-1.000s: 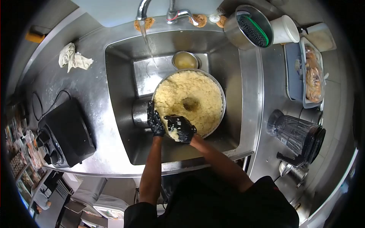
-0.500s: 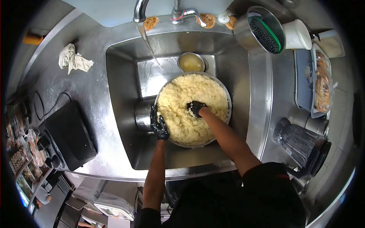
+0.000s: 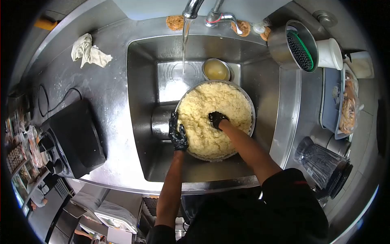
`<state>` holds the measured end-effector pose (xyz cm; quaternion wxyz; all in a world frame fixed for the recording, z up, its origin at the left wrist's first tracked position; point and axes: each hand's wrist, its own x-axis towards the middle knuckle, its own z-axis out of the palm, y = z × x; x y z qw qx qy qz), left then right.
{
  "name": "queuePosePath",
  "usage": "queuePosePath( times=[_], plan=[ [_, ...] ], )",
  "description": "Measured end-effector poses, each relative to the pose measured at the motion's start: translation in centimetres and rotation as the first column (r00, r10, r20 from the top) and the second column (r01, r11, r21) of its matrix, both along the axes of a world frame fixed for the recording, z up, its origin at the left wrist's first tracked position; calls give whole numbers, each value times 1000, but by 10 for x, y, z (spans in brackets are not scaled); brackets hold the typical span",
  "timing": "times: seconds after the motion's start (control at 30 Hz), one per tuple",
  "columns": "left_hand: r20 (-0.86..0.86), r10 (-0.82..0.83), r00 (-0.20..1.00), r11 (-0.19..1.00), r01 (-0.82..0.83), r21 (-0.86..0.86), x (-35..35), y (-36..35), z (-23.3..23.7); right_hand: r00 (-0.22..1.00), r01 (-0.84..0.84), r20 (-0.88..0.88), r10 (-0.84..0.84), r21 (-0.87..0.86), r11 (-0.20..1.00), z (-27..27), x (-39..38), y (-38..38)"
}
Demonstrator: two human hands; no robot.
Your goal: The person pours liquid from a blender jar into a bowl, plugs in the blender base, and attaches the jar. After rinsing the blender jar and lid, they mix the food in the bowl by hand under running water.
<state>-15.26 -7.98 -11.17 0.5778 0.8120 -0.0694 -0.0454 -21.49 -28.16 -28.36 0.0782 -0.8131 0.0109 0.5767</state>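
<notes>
A large round metal bowl [image 3: 254, 114] stands in the sink, filled with a pale yellow, crumbly mash [image 3: 203, 99]. My left hand [image 3: 177, 134], in a black glove flecked with mash, grips the bowl's left rim, thumb on the inner side. Near the middle of the bowl, my right hand [image 3: 218, 118], also black-gloved, presses into the mash with curled fingers. Its fingertips are sunk in and hidden. Behind the big bowl sits a small metal bowl [image 3: 216, 70] of cloudy yellowish liquid. Water runs from the faucet [image 3: 191, 10] to the left of it.
The steel sink [image 3: 140, 101] surrounds the bowl. A cloth [image 3: 88, 52] and a black appliance [image 3: 75, 138] lie on the left counter. To the right are a pot with a green brush [image 3: 300, 51], a white tub [image 3: 329, 53], a grey tray [image 3: 331, 97] and a blender jug [image 3: 323, 162].
The whole view has shifted, so the sink and bowl appear farther right. My left hand stays at the rim; my right hand remains in the mash, its fingers slightly more curled.
</notes>
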Motion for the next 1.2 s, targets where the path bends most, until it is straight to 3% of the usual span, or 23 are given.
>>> queuePosePath(
  times=[0.17, 0.2, 0.27, 0.33, 0.37, 0.43, 0.5, 0.57, 0.63, 0.7, 0.77, 0.8, 0.83, 0.87, 0.9, 0.93, 0.97, 1.0, 1.03, 1.1, 1.13, 1.17, 1.2],
  plan=[
    [-27, 11, 1000, 999, -12, -42, 1, 0, -2, 990, 36, -133, -37, -12, 999, -67, -8, -8],
    [-16, 8, 1000, 999, -9, -42, 1, -1, -1, 922, 268, -280, -266, -31, 963, -45, 7, -11],
    [8, -3, 1000, 1000, 4, -16, 1, 0, -1, 579, 654, -517, -630, -166, 738, 1, 36, -16],
    [41, -14, 999, 1000, 14, 8, 0, 2, -10, 339, 780, -584, -738, -264, 567, 2, 41, -17],
    [56, -3, 998, 1000, 3, 6, -3, 4, -21, 396, 768, -567, -722, -227, 599, 2, 40, -15],
    [73, 13, 997, 1000, -13, 1, 2, 1, -11, 650, 674, -420, -633, -65, 735, 5, 35, -12],
    [58, 17, 998, 1000, -18, 9, 1, 0, 2, 703, 686, -284, -652, 29, 727, 13, 28, -10],
    [51, 32, 998, 999, -31, -24, -5, 4, -27, 587, 809, -225, -778, 118, 576, 36, 20, -9],
    [51, 21, 998, 1000, -21, 0, -5, 3, -24, 360, 927, -251, -899, 205, 314, 64, 12, -10],
    [43, 28, 999, 999, -27, -23, -5, 1, -21, 116, 963, -322, -939, 267, 28, 95, 4, -12],
    [40, 19, 999, 1000, -19, -12, -5, 2, -21, -10, 941, -365, -931, 311, -132, 124, -5, -8],
    [46, 13, 999, 1000, -12, -14, -4, 2, -24, 79, 918, -341, -937, 392, -65, 124, -12, -10],
    [36, 26, 999, 999, -24, -49, -5, 2, -26, 278, 854, -249, -928, 506, 120, 124, -21, -11],
    [23, 39, 999, 996, -37, -83, -7, 1, -28, 561, 658, -9, -828, 612, 439, 122, -26, -10],
    [25, 36, 999, 996, -33, -83, -6, 0, -22, 743, 333, 326, -584, 577, 746, 123, -32, -5],
    [-31, 62, 998, 989, -66, -131, -5, -2, -12, 748, 69, 566, -348, 455, 888, 127, -33, 5],
    [-89, 86, 992, 980, -101, -173, -5, -3, -6, 745, 43, 607, -277, 371, 928, 175, -14, 23],
    [-27, 57, 998, 985, -61, -164, -10, 1, -32, 527, 62, 756, -389, 422, 905, 160, -22, 41],
    [-26, 49, 998, 985, -53, -163, -9, 0, -27, 265, 69, 840, -473, 472, 879, 144, -28, 56],
    [-106, 49, 993, 964, -75, -255, -9, -4, -13, 248, 295, 644, -723, 661, 690, 156, -9, 91],
    [-87, -11, 996, 995, 2, -103, -12, 3, -28, 154, 369, 561, -813, 731, 574, 160, -2, 114],
    [143, -171, 975, 964, 135, 228, -11, 8, -33, 48, 426, 469, -882, 789, 443, 162, 1, 128],
    [109, -202, 973, 944, 164, 286, -10, 3, -31, 317, 230, 736, -598, 552, 802, 161, 4, 123]
  ],
)
